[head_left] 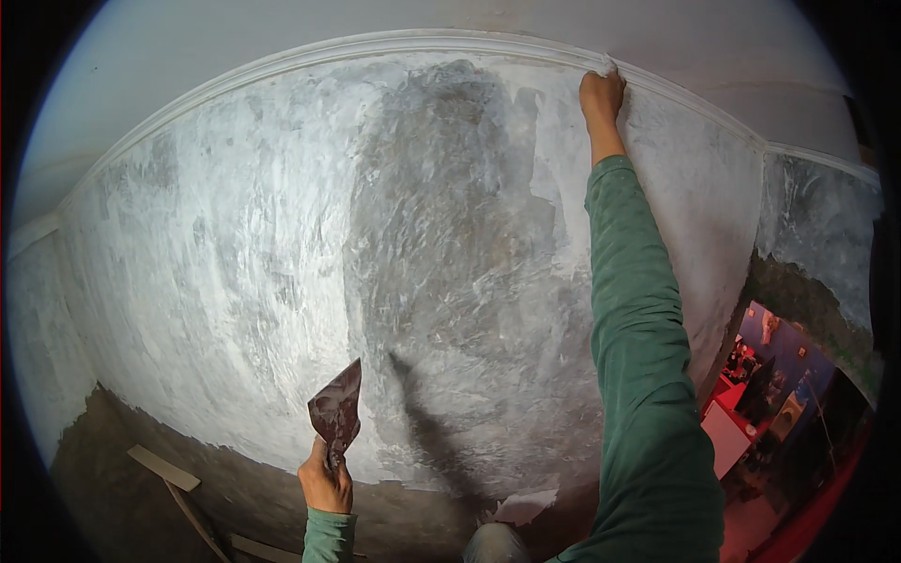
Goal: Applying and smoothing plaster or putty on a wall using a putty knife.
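Observation:
My left hand (326,481) is wrapped round the handle of a putty knife (336,409) at the lower middle. Its broad, dark, smeared blade points up, in front of the wall. High on the right, my right hand (602,97) reaches up to the white cornice (450,39) with its fingers closed. A small white bit (608,65) shows at the fingertips, against the moulding; I cannot tell what it is. Behind both hands the wall (253,235) carries streaky white plaster, with a darker grey patch (441,197) in the middle.
A wooden board (163,467) on a slanted leg stands at the lower left. My knee (496,544) shows at the bottom. On the right, an opening leads to a red-lit space with a pale panel (725,436) and cluttered things.

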{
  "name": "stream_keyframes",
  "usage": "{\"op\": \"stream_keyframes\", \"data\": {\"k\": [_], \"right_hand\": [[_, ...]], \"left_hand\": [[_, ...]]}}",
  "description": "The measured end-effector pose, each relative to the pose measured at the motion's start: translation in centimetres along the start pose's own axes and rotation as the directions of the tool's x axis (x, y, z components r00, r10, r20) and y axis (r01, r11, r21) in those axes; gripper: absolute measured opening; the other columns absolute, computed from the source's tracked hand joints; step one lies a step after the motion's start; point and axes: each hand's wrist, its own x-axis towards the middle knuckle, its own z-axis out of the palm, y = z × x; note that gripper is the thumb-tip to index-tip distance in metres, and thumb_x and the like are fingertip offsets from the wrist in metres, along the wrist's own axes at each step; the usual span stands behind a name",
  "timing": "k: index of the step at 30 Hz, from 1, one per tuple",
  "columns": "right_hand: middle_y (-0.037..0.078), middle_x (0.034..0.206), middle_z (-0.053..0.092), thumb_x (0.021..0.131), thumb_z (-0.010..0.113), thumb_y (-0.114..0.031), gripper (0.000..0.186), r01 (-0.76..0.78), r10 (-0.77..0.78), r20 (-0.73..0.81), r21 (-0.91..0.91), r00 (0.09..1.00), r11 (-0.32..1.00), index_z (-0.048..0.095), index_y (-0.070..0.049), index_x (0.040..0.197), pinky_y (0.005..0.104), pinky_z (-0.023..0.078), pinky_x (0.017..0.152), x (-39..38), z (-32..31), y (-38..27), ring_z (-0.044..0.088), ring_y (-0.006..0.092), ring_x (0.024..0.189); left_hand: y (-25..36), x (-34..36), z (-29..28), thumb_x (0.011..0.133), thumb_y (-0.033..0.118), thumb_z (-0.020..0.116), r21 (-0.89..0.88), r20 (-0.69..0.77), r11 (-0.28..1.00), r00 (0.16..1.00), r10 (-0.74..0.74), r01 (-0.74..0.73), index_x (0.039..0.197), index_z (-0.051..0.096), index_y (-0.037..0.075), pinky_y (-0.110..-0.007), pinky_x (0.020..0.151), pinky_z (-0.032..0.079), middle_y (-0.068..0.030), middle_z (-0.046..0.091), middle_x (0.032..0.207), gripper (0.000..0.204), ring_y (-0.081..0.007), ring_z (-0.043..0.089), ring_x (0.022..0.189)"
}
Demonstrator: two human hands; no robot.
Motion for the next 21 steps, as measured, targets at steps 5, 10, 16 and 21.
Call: {"op": "stream_keyframes", "data": {"k": [5, 10, 16, 21], "right_hand": [[0.021, 0.133, 0.040, 0.083, 0.048, -0.014, 0.053, -0.086, 0.080, -0.050, -0.136, 0.996, 0.987, 0.041, -0.004, 0.135, 0.0461, 0.039, 0.101, -1.2, 1.6, -2.6, 0.042, 0.0386, 0.122], [0.023, 0.130, 0.041, 0.083, 0.051, -0.015, 0.052, -0.080, 0.068, -0.065, -0.199, 0.996, 0.977, 0.042, 0.005, 0.129, 0.0480, 0.038, 0.100, -1.9, 2.8, -3.7, 0.043, 0.0391, 0.120], [0.022, 0.129, 0.043, 0.082, 0.055, -0.017, 0.053, 0.056, -0.073, -0.024, -0.418, 0.997, 0.907, 0.043, 0.009, 0.126, 0.0497, 0.034, 0.101, -4.7, 4.2, -6.4, 0.045, 0.0365, 0.118], [0.021, 0.124, 0.049, 0.079, 0.055, -0.014, 0.054, 0.223, -0.242, 0.010, -0.430, 0.970, 0.875, 0.044, 0.005, 0.128, 0.0453, 0.039, 0.097, -6.8, 2.8, -5.5, 0.048, 0.0328, 0.117]], "left_hand": [[-1.2, -1.2, -1.0, 0.078, -0.004, 0.050, 0.020, -0.015, 0.999, 1.000, -0.025, 0.026, 0.109, 0.055, -0.004, -0.039, 0.058, 0.045, -0.0276, 0.058, 0.077, 0.031, -0.0485, 0.054, 0.072], [-1.2, -1.1, -1.0, 0.078, -0.003, 0.051, 0.026, 0.008, 1.000, 1.000, -0.018, 0.018, 0.106, 0.055, -0.004, -0.040, 0.056, 0.044, -0.0275, 0.058, 0.075, 0.028, -0.0476, 0.054, 0.070], [-1.4, -1.7, -1.5, 0.079, -0.003, 0.052, 0.046, 0.013, 0.998, 0.999, -0.038, 0.038, 0.107, 0.056, -0.002, -0.040, 0.056, 0.044, -0.0270, 0.057, 0.074, 0.029, -0.0470, 0.054, 0.069], [-1.2, -2.1, -1.6, 0.078, -0.003, 0.051, 0.059, 0.009, 0.997, 0.999, -0.049, 0.048, 0.108, 0.056, -0.001, -0.040, 0.056, 0.044, -0.0268, 0.057, 0.075, 0.030, -0.0467, 0.054, 0.069]]}}
